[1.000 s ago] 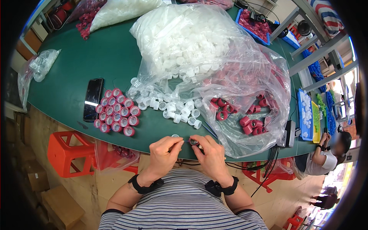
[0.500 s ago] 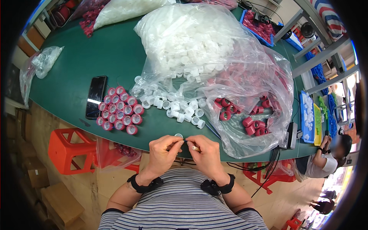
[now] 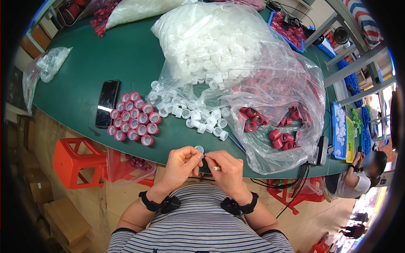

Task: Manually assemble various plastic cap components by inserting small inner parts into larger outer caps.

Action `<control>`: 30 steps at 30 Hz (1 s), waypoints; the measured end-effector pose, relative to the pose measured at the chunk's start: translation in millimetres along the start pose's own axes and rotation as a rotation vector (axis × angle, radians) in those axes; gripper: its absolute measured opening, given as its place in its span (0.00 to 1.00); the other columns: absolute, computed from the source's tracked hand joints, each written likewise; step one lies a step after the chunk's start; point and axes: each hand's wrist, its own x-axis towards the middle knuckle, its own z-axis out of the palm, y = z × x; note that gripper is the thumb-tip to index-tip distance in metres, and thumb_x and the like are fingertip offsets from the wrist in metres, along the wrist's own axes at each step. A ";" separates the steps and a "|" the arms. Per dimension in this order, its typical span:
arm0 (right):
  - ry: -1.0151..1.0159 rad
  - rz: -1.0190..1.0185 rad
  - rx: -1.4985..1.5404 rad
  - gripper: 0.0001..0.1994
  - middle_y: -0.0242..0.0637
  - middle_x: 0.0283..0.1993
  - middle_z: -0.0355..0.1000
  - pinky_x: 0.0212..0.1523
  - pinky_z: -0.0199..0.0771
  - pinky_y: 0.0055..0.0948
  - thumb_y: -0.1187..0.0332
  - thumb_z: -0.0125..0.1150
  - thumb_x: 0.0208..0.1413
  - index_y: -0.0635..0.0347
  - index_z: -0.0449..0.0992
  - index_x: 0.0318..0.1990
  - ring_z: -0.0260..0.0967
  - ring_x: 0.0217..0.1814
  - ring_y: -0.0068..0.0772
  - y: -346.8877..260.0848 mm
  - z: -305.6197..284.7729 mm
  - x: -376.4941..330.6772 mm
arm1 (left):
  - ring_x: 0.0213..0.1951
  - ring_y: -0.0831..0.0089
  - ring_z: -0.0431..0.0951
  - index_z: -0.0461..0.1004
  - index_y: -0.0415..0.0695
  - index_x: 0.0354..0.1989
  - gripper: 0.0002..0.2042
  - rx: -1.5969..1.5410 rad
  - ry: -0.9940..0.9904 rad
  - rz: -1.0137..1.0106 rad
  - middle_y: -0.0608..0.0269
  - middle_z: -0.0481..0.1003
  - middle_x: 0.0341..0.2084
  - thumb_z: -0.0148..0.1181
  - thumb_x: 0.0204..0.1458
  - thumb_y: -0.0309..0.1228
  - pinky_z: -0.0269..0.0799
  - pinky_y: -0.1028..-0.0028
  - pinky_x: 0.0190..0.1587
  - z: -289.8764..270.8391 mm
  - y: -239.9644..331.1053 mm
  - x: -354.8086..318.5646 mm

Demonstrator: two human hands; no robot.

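Note:
Both my hands meet in front of my body at the table's near edge, fingertips almost touching. My left hand (image 3: pixel 182 165) is closed in a pinch; whatever lies between its fingertips is too small to tell. A round whitish cap (image 3: pixel 199 149) shows just beyond those fingers, and I cannot tell whether they hold it. My right hand (image 3: pixel 228 168) is closed around a thin tool with a white handle end (image 3: pixel 216 168) showing between the fingers. Its tip is hidden by the hands. Left of them, red caps with pale insides (image 3: pixel 134 123) stand grouped; loose translucent white caps (image 3: pixel 206 122) lie ahead.
A big clear bag of white caps (image 3: pixel 206 46) fills the table's middle. To its right an open bag holds red rings (image 3: pixel 276 137). A phone (image 3: pixel 107 103) lies left. Cables hang at the right edge (image 3: pixel 300 181). A red stool (image 3: pixel 80 162) stands below left.
The view has shifted slightly, with the table's things a little farther right. More of the whitish cap shows beyond my left fingers. My hands remain pinched together.

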 end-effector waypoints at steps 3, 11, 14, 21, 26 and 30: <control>-0.046 -0.002 0.007 0.05 0.35 0.27 0.75 0.22 0.69 0.28 0.78 0.68 0.51 0.60 0.80 0.35 0.73 0.23 0.31 -2.8 -1.7 1.7 | 0.19 0.86 0.71 0.74 0.36 0.36 0.06 -0.022 0.005 0.013 0.67 0.75 0.23 0.57 0.63 0.25 0.63 0.85 0.20 2.3 -0.5 -2.0; -0.003 0.128 0.068 0.04 0.36 0.26 0.73 0.22 0.68 0.24 0.78 0.68 0.50 0.63 0.77 0.32 0.69 0.21 0.27 -2.5 -2.2 2.1 | 0.23 0.80 0.74 0.75 0.36 0.37 0.04 0.377 0.283 0.368 0.64 0.75 0.26 0.61 0.58 0.24 0.68 0.78 0.23 -1.3 -8.0 -3.4; -0.006 0.154 0.072 0.04 0.36 0.26 0.72 0.23 0.68 0.24 0.78 0.67 0.50 0.64 0.76 0.31 0.68 0.21 0.26 -1.5 -2.2 2.5 | 0.30 0.70 0.78 0.77 0.37 0.40 0.09 0.747 0.375 0.583 0.58 0.75 0.33 0.66 0.51 0.22 0.72 0.71 0.29 -0.4 0.0 1.6; -0.011 0.175 0.064 0.04 0.35 0.27 0.72 0.22 0.67 0.23 0.78 0.66 0.50 0.65 0.76 0.32 0.66 0.20 0.24 -3.1 -2.1 4.9 | 0.41 0.63 0.79 0.77 0.37 0.47 0.17 0.981 0.242 0.623 0.55 0.75 0.42 0.68 0.47 0.21 0.76 0.69 0.39 -0.9 -8.9 5.2; -0.071 0.213 0.054 0.05 0.38 0.32 0.76 0.25 0.76 0.27 0.77 0.66 0.51 0.62 0.75 0.34 0.77 0.25 0.33 -4.5 -8.2 3.7 | 0.44 0.70 0.79 0.73 0.34 0.53 0.15 0.158 0.070 0.247 0.57 0.76 0.44 0.60 0.57 0.22 0.78 0.72 0.43 -5.2 -7.5 3.0; -0.042 0.236 0.117 0.06 0.39 0.34 0.78 0.27 0.78 0.27 0.78 0.66 0.50 0.63 0.75 0.34 0.79 0.28 0.35 -3.3 -6.1 3.2 | 0.46 0.71 0.79 0.69 0.33 0.57 0.15 -0.223 -0.165 0.045 0.55 0.77 0.46 0.52 0.64 0.24 0.78 0.73 0.47 -13.1 -8.9 5.2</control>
